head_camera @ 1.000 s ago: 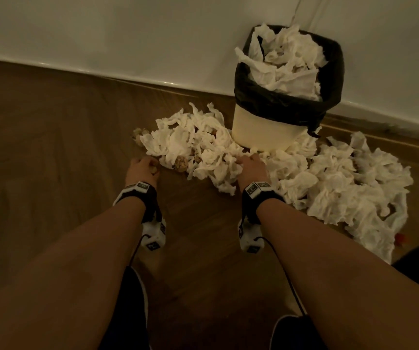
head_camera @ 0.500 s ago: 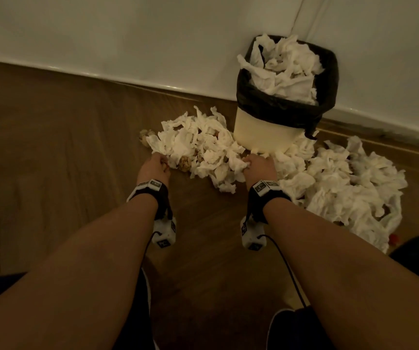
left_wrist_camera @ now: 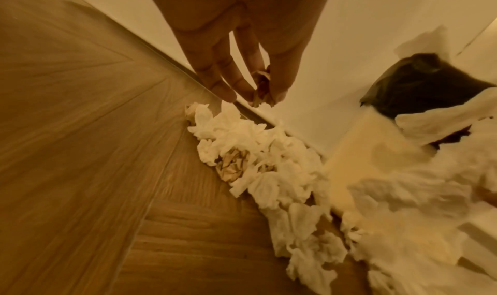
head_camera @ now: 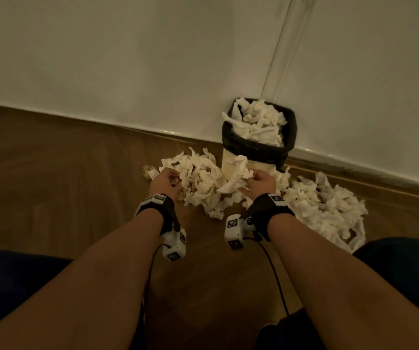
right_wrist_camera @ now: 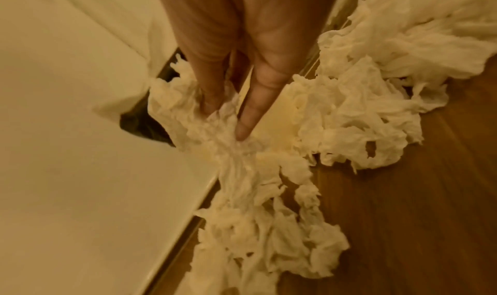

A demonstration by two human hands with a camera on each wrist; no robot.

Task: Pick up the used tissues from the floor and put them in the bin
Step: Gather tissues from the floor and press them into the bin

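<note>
Both hands low over the wooden floor (head_camera: 64, 173). Left hand (head_camera: 163, 181) pinches a small brownish tissue wad (left_wrist_camera: 262, 91) between thumb and fingertips. Right hand (head_camera: 261, 183) clutches a long white tissue (head_camera: 236, 178), fingers closed into it. Loose tissue heaps (head_camera: 198, 183) surround the bin (head_camera: 258, 145), black-lined, already stuffed, standing against the wall (head_camera: 152, 59).

A white tissue (right_wrist_camera: 231, 133) was pinched by the right hand (right_wrist_camera: 234, 51); more tissues (right_wrist_camera: 357, 116) were heaped at three o'clock on the floor (right_wrist_camera: 430, 214).
</note>
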